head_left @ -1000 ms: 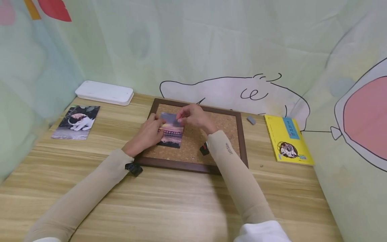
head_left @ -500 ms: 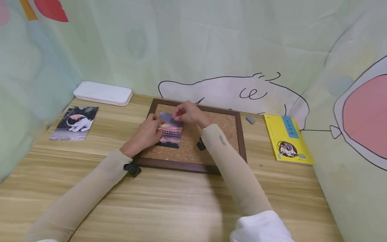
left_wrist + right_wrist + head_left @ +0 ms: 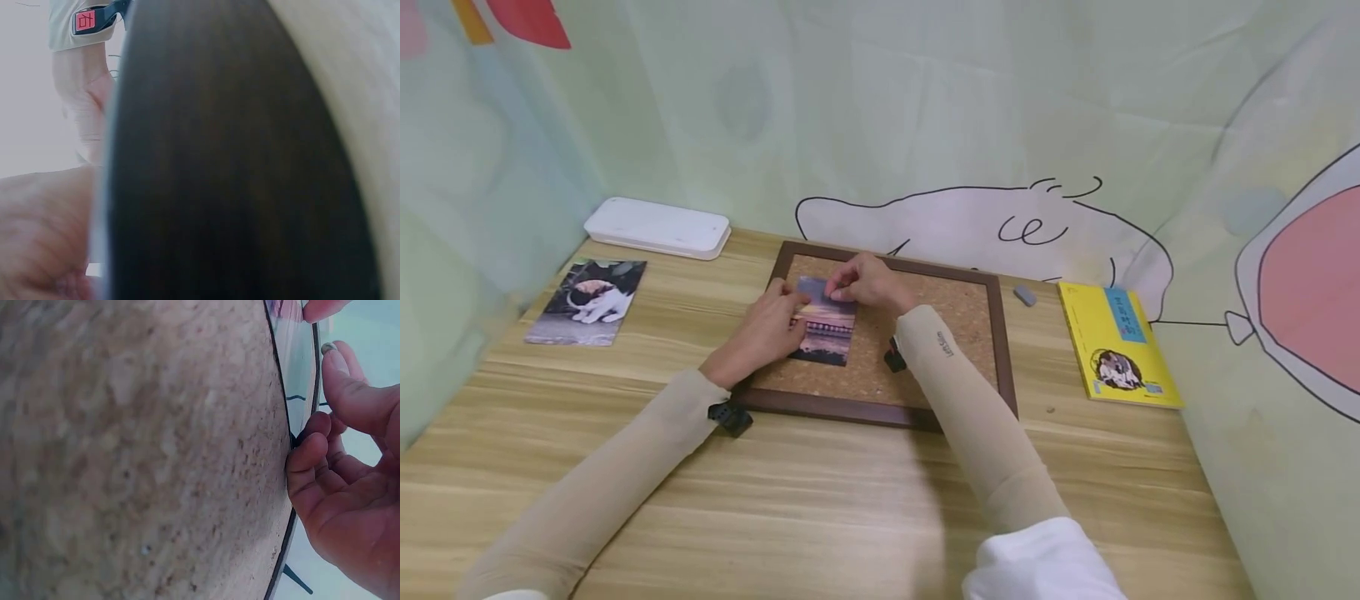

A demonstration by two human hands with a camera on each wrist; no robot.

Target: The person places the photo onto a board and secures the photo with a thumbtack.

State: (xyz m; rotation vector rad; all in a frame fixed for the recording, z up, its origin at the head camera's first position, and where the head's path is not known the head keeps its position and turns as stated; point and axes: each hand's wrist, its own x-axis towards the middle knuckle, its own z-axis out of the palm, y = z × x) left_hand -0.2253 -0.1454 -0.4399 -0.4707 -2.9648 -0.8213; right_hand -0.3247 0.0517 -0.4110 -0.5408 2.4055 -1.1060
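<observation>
A framed cork board (image 3: 925, 350) lies on the table with a sunset photo (image 3: 827, 333) on its left part. My left hand (image 3: 767, 325) rests over the photo's left edge, fingertips on the print. Above the photo's upper right part, my right hand (image 3: 872, 286) pinches a small greyish push pin (image 3: 328, 347) between thumb and forefinger; its other fingers curl down at the board. In the left wrist view the dark frame (image 3: 237, 156) fills the middle, hiding most of the left hand (image 3: 44, 231).
A cat photo (image 3: 591, 304) lies at the left, below a white case (image 3: 657, 227). Right of the board are a grey eraser-like block (image 3: 1024, 295) and a yellow book (image 3: 1112, 346). A printed curtain (image 3: 925, 125) hangs behind the table.
My right hand has shifted slightly left over the photo's upper part. My left hand stays on the photo's left edge, and the photo and board look unmoved.
</observation>
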